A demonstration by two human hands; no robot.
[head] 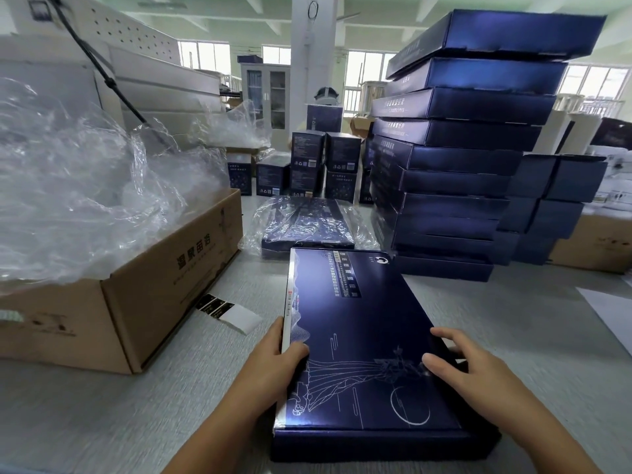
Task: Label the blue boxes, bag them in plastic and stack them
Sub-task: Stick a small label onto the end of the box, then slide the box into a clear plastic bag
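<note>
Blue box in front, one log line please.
blue box flat on table; left hand grips left edge; right hand rests on top; unbagged

Far beyond the grip stands a white pillar (306,80), a glass-door cabinet (268,94) left of it, daylit windows (367,71) behind; grey tabletop (102,422) beneath.

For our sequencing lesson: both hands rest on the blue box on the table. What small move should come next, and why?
Probably the left hand reaches for the sticker strip beside it: the blue box lies unbagged, and labelling comes first.

Head-worn wide-angle view, forward and down, close over the table (513,323).
</note>
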